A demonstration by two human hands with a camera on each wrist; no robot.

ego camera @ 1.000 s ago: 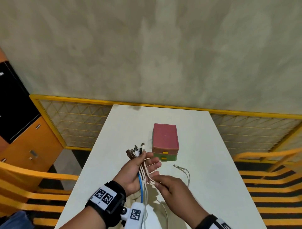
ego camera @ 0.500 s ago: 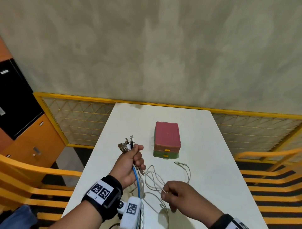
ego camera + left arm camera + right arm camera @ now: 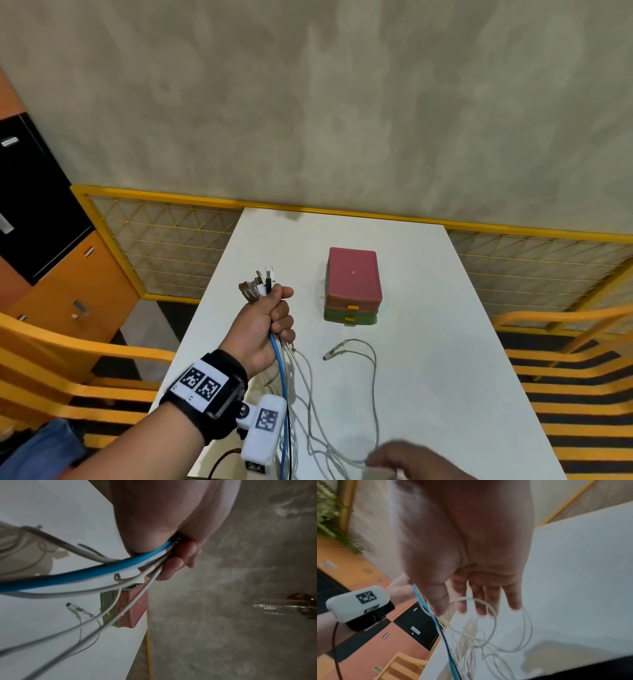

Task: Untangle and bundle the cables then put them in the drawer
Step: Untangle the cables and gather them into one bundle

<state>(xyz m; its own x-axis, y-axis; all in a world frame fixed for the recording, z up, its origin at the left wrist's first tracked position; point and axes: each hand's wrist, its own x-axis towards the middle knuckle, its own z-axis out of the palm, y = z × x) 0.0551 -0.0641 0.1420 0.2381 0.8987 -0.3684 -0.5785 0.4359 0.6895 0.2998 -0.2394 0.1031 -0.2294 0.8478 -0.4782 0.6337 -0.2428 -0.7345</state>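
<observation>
The left hand (image 3: 263, 322) sits left of centre in the head view, its grip clamped in a fist round a bunch of cables (image 3: 291, 383). The plugs (image 3: 257, 286) stick out above the fist toward the upper part of the frame; the cords leave the bottom of the fist and trail down to the lower edge. Among them a blue cable (image 3: 281, 387) runs straight down, with several white ones just beside it. In the left wrist view the blue cable (image 3: 96, 572) and white cords pass under the curled fingers (image 3: 178, 562).

The right hand (image 3: 407, 460) is at the bottom edge of the head view, blurred, right of the trailing cords. In the right wrist view its fingers (image 3: 481, 599) point downward and look fairly straight, with a thin white cord crossing in front of them; whether the grip is pinching that cord I cannot tell.

One loose white cable end (image 3: 334, 353) lies on the white table (image 3: 445, 342), between the two hands. The small drawer box (image 3: 352, 284), red on top and green below, stands at the frame's centre, right of the left fist and apart from it, both drawers pushed in.
</observation>
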